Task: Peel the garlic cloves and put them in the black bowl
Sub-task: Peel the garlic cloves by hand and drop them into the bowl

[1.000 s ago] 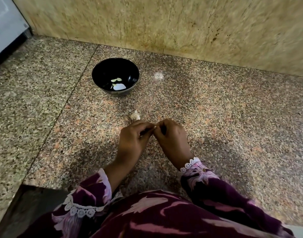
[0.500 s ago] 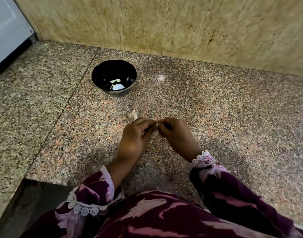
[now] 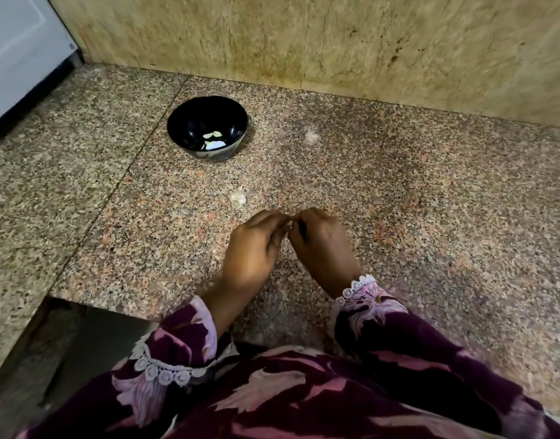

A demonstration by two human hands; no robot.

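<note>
Legible text, labels, brands, numbers, signs: none that I can read anywhere in my view.

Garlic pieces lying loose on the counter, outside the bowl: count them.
1. A garlic piece lies between the black bowl and the hands. A pale scrap right of the bowl looks like peel; the hands may hide more.

bowl: black | counter: speckled pink-grey | sleeves: purple, seemingly floral
</note>
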